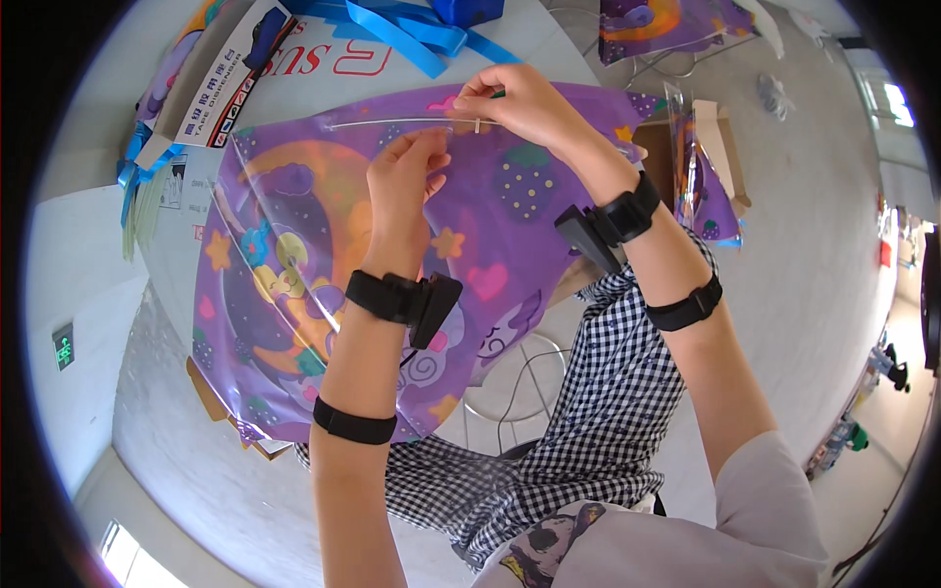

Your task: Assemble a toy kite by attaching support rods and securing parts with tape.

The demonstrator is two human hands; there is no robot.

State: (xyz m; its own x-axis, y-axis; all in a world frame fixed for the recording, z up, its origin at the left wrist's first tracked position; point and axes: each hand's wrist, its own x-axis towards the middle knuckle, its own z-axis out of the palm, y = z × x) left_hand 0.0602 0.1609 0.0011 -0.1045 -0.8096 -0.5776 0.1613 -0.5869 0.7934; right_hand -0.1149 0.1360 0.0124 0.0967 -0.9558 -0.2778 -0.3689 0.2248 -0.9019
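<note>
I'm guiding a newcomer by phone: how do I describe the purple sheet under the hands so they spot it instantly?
Find the white table beyond the person's checked trousers. Across it spreads the glossy purple sheet, a thin white rod near its far edge. A similar sheet shows at upper right, but only this one lies beneath the left hand and right hand.

The right hand [524, 103] angles inward beyond the left hand [400, 178], both hands half curled.
</note>
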